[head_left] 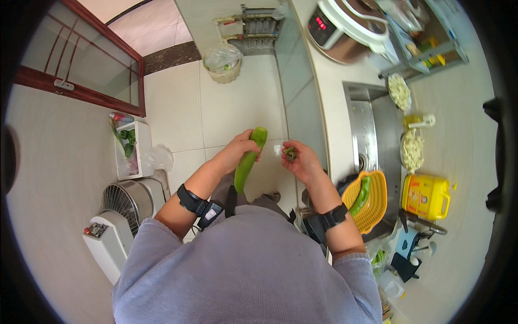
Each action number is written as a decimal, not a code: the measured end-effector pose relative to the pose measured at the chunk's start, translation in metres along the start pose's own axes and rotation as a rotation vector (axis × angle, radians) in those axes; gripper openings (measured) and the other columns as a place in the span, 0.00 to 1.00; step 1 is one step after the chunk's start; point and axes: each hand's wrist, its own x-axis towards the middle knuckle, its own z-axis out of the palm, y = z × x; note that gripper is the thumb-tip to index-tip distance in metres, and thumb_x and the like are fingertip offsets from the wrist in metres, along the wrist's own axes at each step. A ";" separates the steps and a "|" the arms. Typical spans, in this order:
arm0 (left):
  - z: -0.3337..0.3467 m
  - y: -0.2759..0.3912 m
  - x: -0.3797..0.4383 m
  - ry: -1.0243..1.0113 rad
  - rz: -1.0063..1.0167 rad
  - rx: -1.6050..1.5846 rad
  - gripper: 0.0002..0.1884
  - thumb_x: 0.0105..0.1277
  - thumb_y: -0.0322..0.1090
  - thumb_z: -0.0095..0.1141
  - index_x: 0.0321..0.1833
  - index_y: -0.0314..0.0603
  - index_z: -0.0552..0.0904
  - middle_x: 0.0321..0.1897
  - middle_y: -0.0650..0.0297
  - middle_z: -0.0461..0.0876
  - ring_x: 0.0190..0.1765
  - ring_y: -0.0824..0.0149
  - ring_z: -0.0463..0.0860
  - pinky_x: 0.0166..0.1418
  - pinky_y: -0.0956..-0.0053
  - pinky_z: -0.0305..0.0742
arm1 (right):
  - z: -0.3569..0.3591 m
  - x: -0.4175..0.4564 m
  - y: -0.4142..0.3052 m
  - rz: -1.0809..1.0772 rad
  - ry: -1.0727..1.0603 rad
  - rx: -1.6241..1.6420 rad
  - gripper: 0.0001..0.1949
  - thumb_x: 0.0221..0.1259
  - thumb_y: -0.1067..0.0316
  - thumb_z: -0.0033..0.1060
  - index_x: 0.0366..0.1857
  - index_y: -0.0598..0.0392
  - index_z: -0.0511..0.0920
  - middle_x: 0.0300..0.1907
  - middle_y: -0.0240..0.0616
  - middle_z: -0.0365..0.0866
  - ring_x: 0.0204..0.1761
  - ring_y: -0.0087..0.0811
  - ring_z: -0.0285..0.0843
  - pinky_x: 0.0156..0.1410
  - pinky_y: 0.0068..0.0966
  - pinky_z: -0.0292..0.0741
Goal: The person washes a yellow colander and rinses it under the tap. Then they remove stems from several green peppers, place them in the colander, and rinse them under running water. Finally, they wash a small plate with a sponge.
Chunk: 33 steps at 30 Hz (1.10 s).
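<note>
Near the middle of the head view, my left hand [240,150] is closed around a long green pepper [246,168], whose blunt upper end sticks out past my fingers. To its right, my right hand [300,162] holds a small green pepper stem [290,153] at its fingertips, apart from the pepper. Another long green pepper [361,196] lies in a yellow plastic basket [378,206] at the sink, beside my right forearm.
A steel sink [382,133] runs along the right counter, with plates of pale chopped food [412,152], a yellow oil jug [425,197] and an electric pressure cooker [344,30] around it. A lined waste bin [222,67] stands ahead. Leftward are a foam box [141,150] and a white machine [109,235].
</note>
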 end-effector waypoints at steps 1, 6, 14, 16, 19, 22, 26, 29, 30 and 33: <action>-0.012 0.009 -0.002 0.053 0.017 0.018 0.16 0.59 0.28 0.54 0.50 0.33 0.71 0.31 0.61 0.74 0.33 0.69 0.75 0.39 0.74 0.72 | 0.021 0.016 -0.002 -0.004 -0.018 -0.015 0.08 0.65 0.65 0.50 0.37 0.58 0.74 0.31 0.35 0.74 0.32 0.30 0.74 0.39 0.27 0.77; -0.069 0.049 -0.012 0.210 0.069 -0.036 0.15 0.61 0.27 0.57 0.50 0.33 0.72 0.34 0.62 0.77 0.36 0.68 0.78 0.44 0.72 0.75 | 0.108 0.153 -0.041 -0.112 -0.246 0.058 0.11 0.62 0.63 0.54 0.40 0.60 0.73 0.37 0.43 0.76 0.36 0.37 0.77 0.46 0.35 0.79; -0.119 0.077 -0.009 0.237 0.040 -0.118 0.14 0.62 0.29 0.58 0.49 0.31 0.74 0.39 0.56 0.80 0.39 0.62 0.82 0.48 0.66 0.79 | 0.188 0.178 -0.085 -0.432 -0.174 -0.105 0.17 0.65 0.67 0.46 0.55 0.62 0.69 0.41 0.47 0.80 0.41 0.36 0.81 0.51 0.32 0.79; -0.118 0.083 0.005 0.196 -0.004 -0.145 0.14 0.62 0.29 0.58 0.48 0.31 0.74 0.40 0.55 0.80 0.40 0.61 0.82 0.48 0.65 0.79 | 0.164 0.159 -0.067 -0.401 -0.221 -0.192 0.15 0.67 0.67 0.45 0.53 0.62 0.70 0.38 0.44 0.81 0.40 0.33 0.81 0.48 0.29 0.79; -0.093 0.090 0.032 0.131 -0.029 -0.139 0.13 0.63 0.30 0.58 0.47 0.32 0.75 0.39 0.55 0.80 0.39 0.61 0.82 0.48 0.65 0.79 | 0.135 0.097 -0.052 -0.323 -0.158 -0.210 0.12 0.68 0.66 0.43 0.49 0.61 0.71 0.37 0.43 0.82 0.39 0.32 0.81 0.45 0.26 0.79; -0.051 0.088 0.061 0.051 -0.038 -0.055 0.12 0.63 0.30 0.58 0.46 0.34 0.75 0.40 0.56 0.80 0.40 0.62 0.82 0.49 0.66 0.79 | 0.096 0.046 -0.037 -0.349 -0.139 -0.236 0.12 0.68 0.62 0.49 0.47 0.59 0.71 0.37 0.40 0.81 0.39 0.29 0.80 0.46 0.24 0.76; 0.025 0.066 0.085 -0.211 -0.025 -0.019 0.14 0.65 0.32 0.56 0.51 0.33 0.74 0.46 0.55 0.80 0.45 0.63 0.81 0.53 0.68 0.77 | 0.044 -0.018 -0.012 -0.610 0.007 -0.474 0.15 0.66 0.60 0.55 0.48 0.58 0.72 0.37 0.32 0.80 0.40 0.18 0.75 0.48 0.18 0.70; 0.086 0.049 0.083 -0.416 -0.077 0.005 0.16 0.66 0.33 0.55 0.54 0.33 0.74 0.47 0.57 0.80 0.48 0.66 0.80 0.55 0.70 0.75 | -0.004 -0.061 -0.004 -0.601 0.018 -0.115 0.15 0.67 0.60 0.53 0.50 0.59 0.72 0.40 0.29 0.79 0.42 0.18 0.74 0.48 0.17 0.70; 0.104 0.044 0.081 -0.481 -0.100 0.024 0.17 0.66 0.34 0.55 0.55 0.33 0.74 0.46 0.59 0.80 0.48 0.67 0.79 0.55 0.71 0.74 | -0.032 -0.071 0.005 -0.591 -0.072 -0.003 0.16 0.68 0.60 0.51 0.52 0.60 0.72 0.43 0.30 0.78 0.44 0.19 0.74 0.50 0.18 0.71; 0.149 0.012 0.078 -0.609 -0.184 0.118 0.17 0.67 0.35 0.54 0.55 0.33 0.75 0.48 0.58 0.80 0.48 0.68 0.79 0.55 0.71 0.73 | -0.079 -0.113 0.031 -0.624 -0.189 0.145 0.19 0.69 0.59 0.48 0.55 0.64 0.70 0.46 0.40 0.78 0.47 0.28 0.77 0.55 0.24 0.73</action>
